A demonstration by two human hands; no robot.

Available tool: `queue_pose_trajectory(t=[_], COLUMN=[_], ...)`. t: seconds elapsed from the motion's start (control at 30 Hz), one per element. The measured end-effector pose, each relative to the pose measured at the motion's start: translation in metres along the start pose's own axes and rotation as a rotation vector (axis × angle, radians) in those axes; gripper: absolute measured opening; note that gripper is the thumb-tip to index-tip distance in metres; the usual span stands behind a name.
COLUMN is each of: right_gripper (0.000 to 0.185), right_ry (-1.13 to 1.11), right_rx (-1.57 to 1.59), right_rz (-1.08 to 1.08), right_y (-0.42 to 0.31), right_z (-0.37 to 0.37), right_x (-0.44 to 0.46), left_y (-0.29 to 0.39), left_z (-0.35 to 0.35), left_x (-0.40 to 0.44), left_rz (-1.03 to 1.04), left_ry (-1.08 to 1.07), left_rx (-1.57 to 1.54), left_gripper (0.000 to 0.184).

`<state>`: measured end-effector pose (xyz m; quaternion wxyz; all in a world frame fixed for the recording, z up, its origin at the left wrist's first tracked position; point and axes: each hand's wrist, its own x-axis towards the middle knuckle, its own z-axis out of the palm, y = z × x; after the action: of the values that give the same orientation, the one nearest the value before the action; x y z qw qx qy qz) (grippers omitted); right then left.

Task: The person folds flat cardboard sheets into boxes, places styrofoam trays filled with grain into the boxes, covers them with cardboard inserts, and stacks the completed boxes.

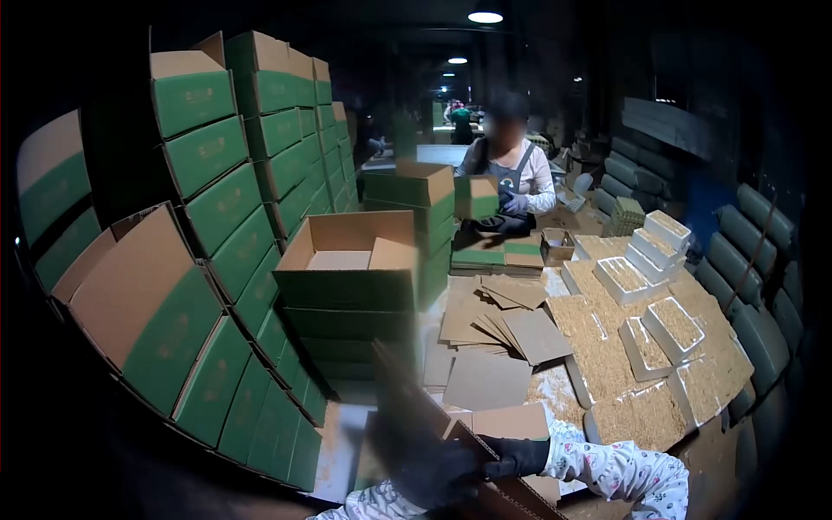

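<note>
At the bottom of the head view I hold a brown cardboard box (505, 500), seen edge-on and partly blurred. My right hand (518, 456), in a dark glove, is closed on its upper edge, with the fingers wrapped over the board. My left hand (429, 472), also gloved, lies against the box's left side; motion smears it and its fingers do not show clearly. Under and behind the hands are open cardboard flaps (511, 422). Just beyond lie loose flat cardboard sheets (488, 379).
Tall stacks of green-and-brown boxes (208, 204) rise on the left. Nearer the middle stands an open-topped box (347, 277) on a stack. On the right, white trays (663, 334) filled with tan crumbly material rest on similar filled blocks. A co-worker (511, 169) handles a box across the table.
</note>
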<state>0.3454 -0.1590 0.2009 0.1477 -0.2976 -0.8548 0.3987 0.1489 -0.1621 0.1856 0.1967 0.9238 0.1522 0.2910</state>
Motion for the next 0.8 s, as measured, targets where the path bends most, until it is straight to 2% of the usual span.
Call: queue_pose_trajectory(t=[0.03, 0.1, 0.13, 0.2, 0.23, 0.27, 0.3, 0.33, 0.37, 0.4, 0.43, 0.47, 0.5, 0.57, 0.6, 0.63, 0.67, 0.7, 0.77, 0.8], right_gripper=[0.052, 0.060, 0.067, 0.077, 0.078, 0.080, 0.065, 0.058, 0.051, 0.048, 0.044, 0.032, 0.020, 0.014, 0.021, 0.021, 0.019, 0.022, 0.034, 0.041], right_ry=[0.022, 0.141, 0.186, 0.297, 0.330, 0.379, 0.573, 0.623, 0.652, 0.640, 0.625, 0.569, 0.186, 0.128, -0.168, -0.204, 0.107, 0.196, 0.608, 0.484], right_rx=[0.024, -0.080, -0.095, -0.022, 0.097, 0.219, -0.045, -0.517, -0.991, -1.094, -1.190, -1.111, -0.660, -0.753, -0.734, -0.930, -0.956, -0.699, -0.692, -0.721], right_rz=[0.020, 0.248, 0.251, 0.249, 0.409, 0.567, 0.622, 0.558, 0.467, 0.342, 0.218, 0.089, 0.222, 0.042, 0.140, 0.234, 0.024, 0.138, -0.191, -0.078], right_y=[0.019, 0.065, 0.054, 0.053, 0.068, 0.083, 0.058, 0.058, 0.060, 0.048, 0.037, 0.038, 0.021, 0.038, 0.029, 0.003, 0.029, 0.006, 0.033, 0.025], right_z=[0.009, 0.028, 0.015, -0.018, -0.041, -0.064, -0.072, -0.065, -0.058, -0.051, -0.044, -0.040, -0.038, -0.016, -0.020, -0.019, -0.010, -0.011, 0.009, 0.014], right_x=[-0.003, -0.005, -0.008, -0.011, -0.023, -0.034, -0.038, -0.043, -0.049, -0.049, -0.046, -0.045, -0.039, -0.034, -0.010, -0.001, 0.005, 0.023, 0.043, 0.046], left_y=[0.005, 0.010, -0.002, 0.005, 0.015, 0.048, 0.061, 0.064, 0.039, 0.028, 0.023, 0.019, 0.008, -0.033, -0.045, -0.050, -0.050, -0.043, -0.008, 0.003], left_z=[-0.003, -0.005, -0.009, -0.034, -0.051, -0.077, -0.077, -0.069, -0.049, -0.043, -0.035, -0.027, -0.018, 0.037, 0.052, 0.062, 0.057, 0.035, -0.031, -0.062], left_x=[-0.005, -0.016, -0.020, -0.028, -0.026, -0.015, -0.024, -0.018, -0.027, -0.022, -0.019, -0.011, -0.003, -0.010, -0.010, -0.014, -0.013, -0.011, 0.001, 0.004], left_rz=[-0.003, -0.010, 0.164, 0.300, 0.373, 0.280, -0.048, -0.294, -0.245, -0.196, -0.405, -0.363, -0.319, -0.119, -0.098, -0.113, -0.122, -0.129, -0.152, -0.181], left_ry=[0.028, 0.074, 0.059, 0.031, 0.019, -0.080, -0.415, -0.538, -0.324, -0.110, -0.331, -0.219, -0.114, 0.005, 0.061, -0.154, -0.376, -0.436, -0.144, 0.040], left_rx=[0.053, 0.149, 0.168, 0.114, 0.093, 0.218, 0.487, 0.599, 0.631, 0.654, 0.587, 0.600, 0.611, 0.715, 0.793, 0.817, 0.843, 0.793, 0.690, 0.633], left_gripper=[0.023, 0.012, 0.026, 0.039, 0.046, 0.042, 0.041, 0.042, 0.049, 0.057, 0.065, 0.066, 0.068, 0.064, 0.053, 0.051, 0.049, 0.044, 0.032, 0.027])
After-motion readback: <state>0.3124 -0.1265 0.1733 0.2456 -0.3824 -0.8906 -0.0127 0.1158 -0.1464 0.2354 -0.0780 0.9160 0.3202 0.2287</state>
